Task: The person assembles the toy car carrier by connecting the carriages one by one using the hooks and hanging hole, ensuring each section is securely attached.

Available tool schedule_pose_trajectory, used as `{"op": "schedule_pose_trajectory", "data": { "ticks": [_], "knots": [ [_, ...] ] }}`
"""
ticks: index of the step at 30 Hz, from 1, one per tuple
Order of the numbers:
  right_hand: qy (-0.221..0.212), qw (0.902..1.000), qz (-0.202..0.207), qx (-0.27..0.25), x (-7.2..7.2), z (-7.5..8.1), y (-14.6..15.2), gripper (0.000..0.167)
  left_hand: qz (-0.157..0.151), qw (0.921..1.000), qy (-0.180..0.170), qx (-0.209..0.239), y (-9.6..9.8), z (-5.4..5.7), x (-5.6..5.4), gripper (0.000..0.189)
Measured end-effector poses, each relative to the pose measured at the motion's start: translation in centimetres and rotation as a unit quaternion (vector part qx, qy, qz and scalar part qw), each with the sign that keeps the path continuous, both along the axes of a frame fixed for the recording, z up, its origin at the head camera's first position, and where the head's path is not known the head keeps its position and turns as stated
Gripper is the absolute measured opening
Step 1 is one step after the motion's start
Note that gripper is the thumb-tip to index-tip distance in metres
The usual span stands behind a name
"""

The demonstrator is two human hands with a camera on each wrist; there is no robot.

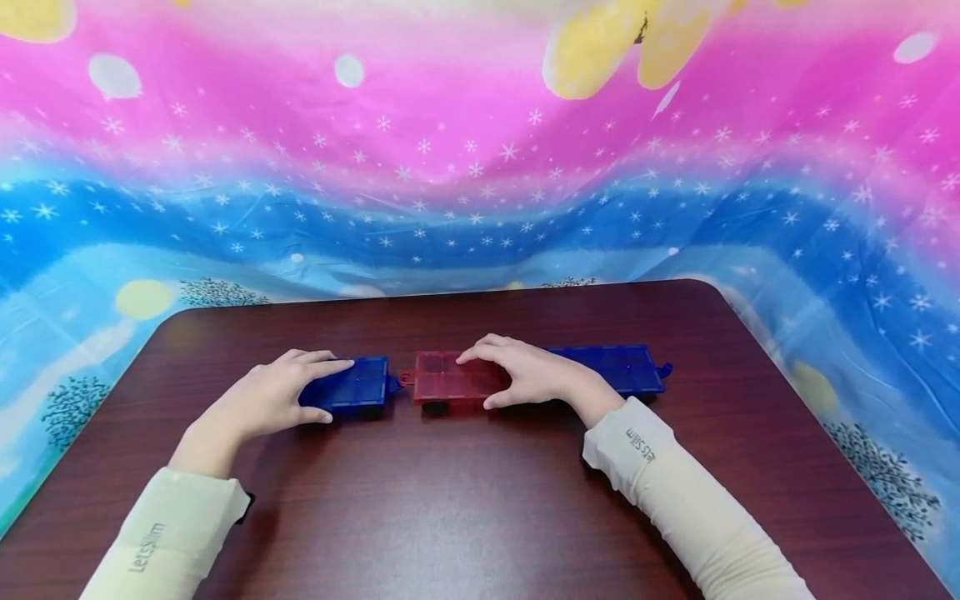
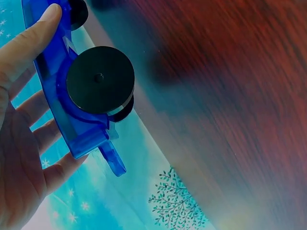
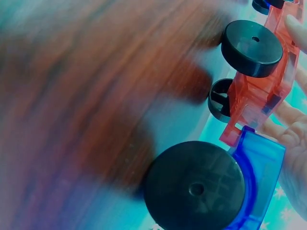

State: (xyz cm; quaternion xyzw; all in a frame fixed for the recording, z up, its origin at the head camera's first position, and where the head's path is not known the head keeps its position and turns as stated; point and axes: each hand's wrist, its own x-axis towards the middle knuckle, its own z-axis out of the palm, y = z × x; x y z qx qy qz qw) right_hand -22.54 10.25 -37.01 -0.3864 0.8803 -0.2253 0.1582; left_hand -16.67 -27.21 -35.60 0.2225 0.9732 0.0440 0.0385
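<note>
My left hand (image 1: 266, 396) grips a see-through blue toy train wagon (image 1: 356, 383) across its width, thumb on the near side and fingers on the far side. In the left wrist view the thumb presses the wagon's side above a round black wheel (image 2: 100, 79). To its right, my right hand (image 1: 536, 375) holds a see-through red wagon (image 1: 438, 375) the same way. The red wagon's ring meets the left wagon's hook. Behind the right hand is another blue wagon (image 1: 630, 367), partly hidden by it; the right wrist view shows its end (image 3: 264, 163) against the red wagon's end.
The wagons stand in a row across the dark wooden table (image 1: 480, 508). A small blue hook (image 1: 667, 369) sticks out at the row's right end. Beyond the table's back edge hangs a pink and blue patterned cloth (image 1: 450, 217), which also runs along both sides.
</note>
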Motion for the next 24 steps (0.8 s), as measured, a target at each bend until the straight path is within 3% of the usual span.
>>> {"op": "schedule_pose_trajectory", "data": {
  "ticks": [24],
  "knots": [
    [0.014, 0.9995, 0.0, 0.029, 0.2, 0.04, -0.47, 0.064, -0.004, 0.9998, -0.013, 0.013, 0.41, -0.05, 0.12, 0.073]
  ]
}}
